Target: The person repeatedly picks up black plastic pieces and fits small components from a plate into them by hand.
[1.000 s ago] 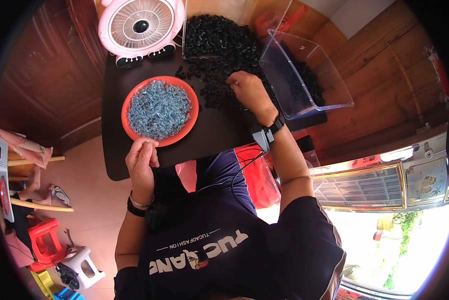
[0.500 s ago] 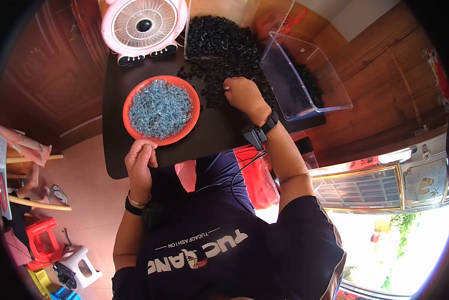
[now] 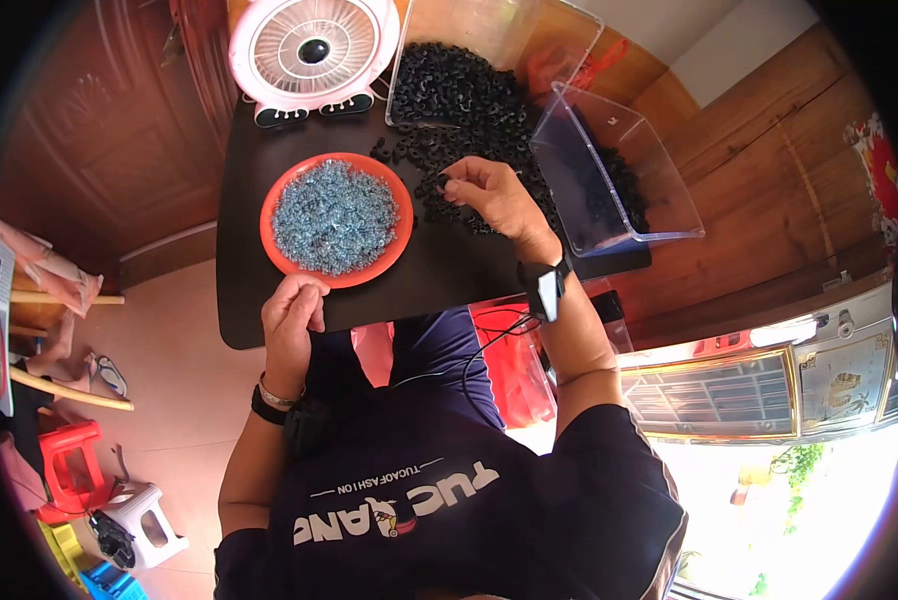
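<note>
Table (image 3: 244,220): dark, flat top, rounded near-left corner. A strip of its surface runs left of the plate and along the near edge, and a wider patch separates plate from right wrist; room to move lies there. The far side is crowded.

Rear bin (image 3: 489,22): transparent, rigid; black pieces inside and spread out in front. Right bin (image 3: 597,165): transparent, straight-rimmed, tilted at the table's right side, bounding the right hand's room.

Fan (image 3: 314,50): pink, rounded, far left corner.

Heap (image 3: 459,90): small dark curved pieces, loose; its scattered edge reaches under the right hand.

Plate (image 3: 406,215): round, orange-red, smooth rim, carrying a mound of shiny bluish bits (image 3: 334,217).

Right hand (image 3: 501,205): thumb and fingertips pinch one black piece (image 3: 442,184), just above the heap's near edge.

Left hand (image 3: 291,315): fingers curled together at the plate's near rim; contents and contact cannot be told.
</note>
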Motion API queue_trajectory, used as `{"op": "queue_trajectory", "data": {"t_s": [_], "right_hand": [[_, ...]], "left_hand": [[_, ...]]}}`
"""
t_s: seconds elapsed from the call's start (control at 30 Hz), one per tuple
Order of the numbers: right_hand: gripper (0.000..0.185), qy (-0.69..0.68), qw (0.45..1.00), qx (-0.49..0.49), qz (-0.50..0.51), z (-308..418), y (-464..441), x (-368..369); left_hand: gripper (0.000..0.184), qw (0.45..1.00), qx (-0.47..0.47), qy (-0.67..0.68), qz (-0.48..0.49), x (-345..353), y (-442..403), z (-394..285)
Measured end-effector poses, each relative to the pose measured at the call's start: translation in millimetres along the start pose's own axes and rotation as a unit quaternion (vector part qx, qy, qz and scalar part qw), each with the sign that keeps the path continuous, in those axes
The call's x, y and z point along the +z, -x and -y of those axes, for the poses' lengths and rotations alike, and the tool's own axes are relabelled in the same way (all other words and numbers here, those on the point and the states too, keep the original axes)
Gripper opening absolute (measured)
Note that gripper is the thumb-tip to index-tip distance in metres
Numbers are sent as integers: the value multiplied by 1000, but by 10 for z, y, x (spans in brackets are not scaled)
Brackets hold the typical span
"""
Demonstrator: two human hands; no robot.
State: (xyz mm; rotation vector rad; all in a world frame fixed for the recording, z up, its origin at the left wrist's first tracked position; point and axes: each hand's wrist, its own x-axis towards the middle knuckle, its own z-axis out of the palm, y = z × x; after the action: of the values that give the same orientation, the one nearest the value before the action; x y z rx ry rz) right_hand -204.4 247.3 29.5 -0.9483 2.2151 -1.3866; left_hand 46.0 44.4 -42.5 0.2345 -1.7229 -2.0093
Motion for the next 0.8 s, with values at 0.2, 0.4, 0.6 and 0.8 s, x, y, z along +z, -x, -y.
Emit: {"op": "queue_trajectory", "data": {"t_s": [0.2, 0.4, 0.6, 0.8], "right_hand": [[13, -251, 960, -25, 124, 433, 263, 323], [28, -298, 941, -73, 142, 495, 382, 809], [28, 29, 973, -222, 47, 695, 673, 1268], [29, 128, 951, -279, 41, 648, 606, 1321]], "left_hand": [[23, 999, -32, -23, 13, 23, -11, -80], [26, 999, -25, -15, 39, 171, 11, -325], [30, 998, -41, 9, 54, 158, 40, -239], [28, 997, -55, 25, 57, 78, 62, -201]]}}
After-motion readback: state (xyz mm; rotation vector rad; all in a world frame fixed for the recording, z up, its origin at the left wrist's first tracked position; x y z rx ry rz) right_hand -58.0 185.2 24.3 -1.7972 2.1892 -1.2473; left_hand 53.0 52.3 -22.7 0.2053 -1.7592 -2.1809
